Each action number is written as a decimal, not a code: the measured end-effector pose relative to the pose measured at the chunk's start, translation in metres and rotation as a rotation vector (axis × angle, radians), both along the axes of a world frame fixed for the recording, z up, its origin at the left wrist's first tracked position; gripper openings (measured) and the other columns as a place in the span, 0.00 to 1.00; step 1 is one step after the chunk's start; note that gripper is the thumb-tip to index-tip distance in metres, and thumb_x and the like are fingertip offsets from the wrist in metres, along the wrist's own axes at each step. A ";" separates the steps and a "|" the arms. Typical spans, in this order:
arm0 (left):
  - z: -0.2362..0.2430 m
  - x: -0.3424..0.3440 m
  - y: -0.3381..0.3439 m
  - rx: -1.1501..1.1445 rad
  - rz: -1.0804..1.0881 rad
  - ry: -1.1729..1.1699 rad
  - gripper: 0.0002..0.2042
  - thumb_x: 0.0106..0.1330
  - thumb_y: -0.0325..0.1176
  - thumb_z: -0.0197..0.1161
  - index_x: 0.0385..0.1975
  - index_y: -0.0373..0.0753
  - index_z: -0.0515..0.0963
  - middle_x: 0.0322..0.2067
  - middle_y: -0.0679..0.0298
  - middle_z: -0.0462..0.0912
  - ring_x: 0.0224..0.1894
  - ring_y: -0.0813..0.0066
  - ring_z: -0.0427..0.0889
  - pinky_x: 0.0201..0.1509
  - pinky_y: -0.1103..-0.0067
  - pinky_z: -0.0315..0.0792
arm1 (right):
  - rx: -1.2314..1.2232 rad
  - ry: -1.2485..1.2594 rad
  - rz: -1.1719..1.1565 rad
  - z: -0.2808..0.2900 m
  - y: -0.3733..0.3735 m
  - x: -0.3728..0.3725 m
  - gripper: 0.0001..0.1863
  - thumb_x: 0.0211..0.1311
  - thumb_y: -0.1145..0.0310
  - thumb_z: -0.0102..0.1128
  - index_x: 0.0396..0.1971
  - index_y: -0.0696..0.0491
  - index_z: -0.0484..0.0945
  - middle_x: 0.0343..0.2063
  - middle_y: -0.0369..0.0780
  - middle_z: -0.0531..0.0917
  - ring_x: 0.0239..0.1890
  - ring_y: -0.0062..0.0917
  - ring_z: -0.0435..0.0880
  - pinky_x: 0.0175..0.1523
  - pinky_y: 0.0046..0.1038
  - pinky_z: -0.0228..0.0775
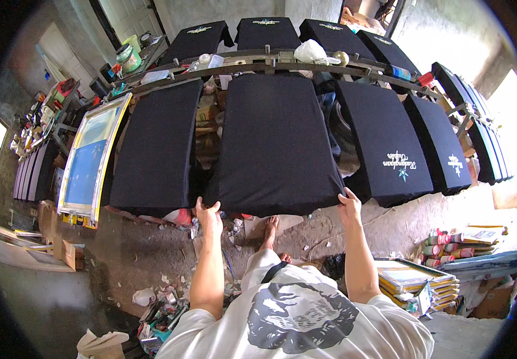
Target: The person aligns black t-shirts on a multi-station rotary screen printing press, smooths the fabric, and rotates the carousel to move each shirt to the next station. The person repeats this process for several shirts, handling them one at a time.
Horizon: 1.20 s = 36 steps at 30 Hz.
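Observation:
A plain black T-shirt (273, 134) is stretched over the board straight in front of me. My left hand (209, 215) pinches its near left corner, and my right hand (349, 206) grips the near right corner, where the cloth pulls into creases. To the left lies another plain black shirt (153, 146) on its own board. On the right, a black shirt (385, 140) bears white lettering and a small light blue flower, as does the narrower-looking shirt (439, 143) beyond it. The board under the middle shirt is hidden by the cloth.
A blue-meshed screen frame (91, 161) leans at the left. Behind the boards runs a metal rail (240, 60) with a white plastic bag (313, 52). Stacked frames (417, 278) and paint containers (441, 246) sit at lower right; litter (165, 311) covers the floor at lower left.

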<state>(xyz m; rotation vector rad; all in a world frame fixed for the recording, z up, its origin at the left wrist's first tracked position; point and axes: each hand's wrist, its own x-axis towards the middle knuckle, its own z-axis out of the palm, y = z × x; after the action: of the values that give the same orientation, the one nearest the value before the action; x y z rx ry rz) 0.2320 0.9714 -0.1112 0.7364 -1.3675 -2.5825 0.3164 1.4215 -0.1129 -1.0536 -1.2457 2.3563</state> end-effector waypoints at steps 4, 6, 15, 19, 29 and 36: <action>0.001 0.005 -0.010 -0.079 0.052 0.098 0.43 0.52 0.10 0.63 0.71 0.40 0.57 0.59 0.56 0.71 0.55 0.68 0.75 0.58 0.74 0.73 | 0.127 0.028 0.007 0.022 -0.011 0.004 0.30 0.56 0.86 0.63 0.62 0.59 0.72 0.35 0.39 0.82 0.28 0.20 0.76 0.32 0.22 0.65; -0.023 0.001 -0.013 -0.083 0.072 0.053 0.43 0.52 0.10 0.63 0.71 0.41 0.57 0.58 0.57 0.72 0.54 0.69 0.75 0.56 0.76 0.73 | 0.187 -0.037 0.041 0.012 -0.008 0.004 0.30 0.54 0.88 0.63 0.60 0.60 0.73 0.28 0.36 0.79 0.27 0.20 0.76 0.32 0.22 0.64; -0.024 0.009 -0.016 -0.089 -0.092 -0.082 0.43 0.55 0.12 0.65 0.72 0.42 0.56 0.59 0.61 0.71 0.48 0.71 0.78 0.45 0.75 0.75 | 0.145 -0.015 0.105 -0.001 0.004 0.013 0.32 0.54 0.86 0.64 0.63 0.59 0.71 0.26 0.31 0.71 0.25 0.17 0.71 0.37 0.23 0.70; -0.020 0.011 -0.021 -0.116 -0.102 -0.097 0.44 0.54 0.11 0.66 0.72 0.43 0.56 0.61 0.58 0.68 0.51 0.68 0.76 0.48 0.72 0.76 | 0.123 -0.009 0.108 -0.002 -0.001 0.014 0.31 0.55 0.85 0.65 0.62 0.58 0.72 0.27 0.30 0.70 0.27 0.16 0.71 0.35 0.23 0.69; -0.027 0.008 -0.034 -0.251 -0.114 0.102 0.45 0.53 0.12 0.67 0.73 0.38 0.53 0.60 0.54 0.68 0.52 0.69 0.74 0.56 0.74 0.74 | 0.250 -0.010 0.055 -0.004 -0.002 0.014 0.33 0.54 0.86 0.63 0.63 0.60 0.71 0.22 0.30 0.68 0.22 0.16 0.68 0.31 0.20 0.61; -0.068 0.006 -0.033 -0.076 -0.029 -0.088 0.29 0.57 0.13 0.61 0.61 0.39 0.67 0.51 0.56 0.74 0.51 0.67 0.77 0.52 0.70 0.77 | 0.161 0.009 -0.035 -0.012 -0.015 0.008 0.28 0.55 0.87 0.58 0.58 0.59 0.72 0.27 0.32 0.70 0.25 0.19 0.72 0.33 0.24 0.68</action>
<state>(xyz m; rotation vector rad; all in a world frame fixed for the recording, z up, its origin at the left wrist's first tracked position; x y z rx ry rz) 0.2379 0.9379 -0.1795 0.8336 -1.5033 -2.5314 0.3248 1.4065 -0.1244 -1.0032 -1.3758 2.1907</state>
